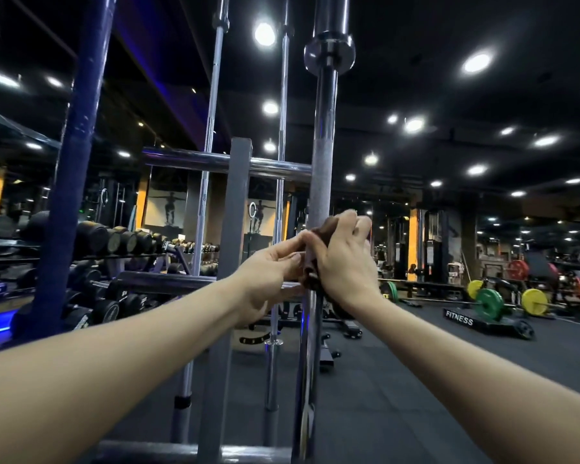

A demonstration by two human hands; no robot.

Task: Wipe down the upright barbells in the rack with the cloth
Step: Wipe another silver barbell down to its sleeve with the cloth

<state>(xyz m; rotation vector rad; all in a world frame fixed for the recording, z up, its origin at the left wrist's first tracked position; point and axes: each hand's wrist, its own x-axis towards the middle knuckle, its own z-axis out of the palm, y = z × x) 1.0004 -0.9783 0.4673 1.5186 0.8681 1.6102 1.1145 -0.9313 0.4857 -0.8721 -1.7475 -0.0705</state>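
Both hands, left hand (268,266) and right hand (344,259), grip the cloth (318,249) around the nearest barbell (323,145); the other bars (211,128) look untouched, so plenty's probably left.

- Dim gym interior; round ceiling lights (264,34) bloom with glare from 12 to 3 o'clock.
- Wide-angle bending at edges; background equipment slightly soft.
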